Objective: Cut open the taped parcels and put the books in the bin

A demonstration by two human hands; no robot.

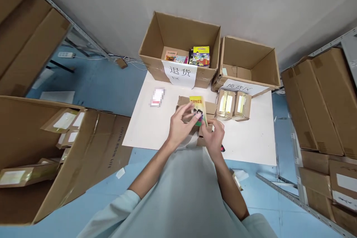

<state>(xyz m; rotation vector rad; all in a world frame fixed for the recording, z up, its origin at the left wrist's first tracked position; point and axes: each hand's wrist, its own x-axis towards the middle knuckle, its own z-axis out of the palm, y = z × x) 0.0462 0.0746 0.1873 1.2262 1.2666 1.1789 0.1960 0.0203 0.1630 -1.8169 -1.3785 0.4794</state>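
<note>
A small, thin book [200, 105] with a yellow top and cartoon figures on its cover is held up in front of me over the table. My left hand [178, 124] closes on its left side, the thumb lying across the cover. At the lower right corner, my right hand [215, 134] pinches the book's edge. Below both hands sits an opened small cardboard box [210, 108] with its flaps spread, partly hidden by the hands and book. A dark and red object [222, 148] peeks out beside my right wrist.
Two large labelled cartons stand behind: the left carton [205, 76] holds books [201, 56], the right carton [264, 78] beside it. Two taped parcels [226, 106] stand right on the white table [251, 139]. A big carton [95, 148] with parcels flanks me left; stacked boxes [329, 100] right.
</note>
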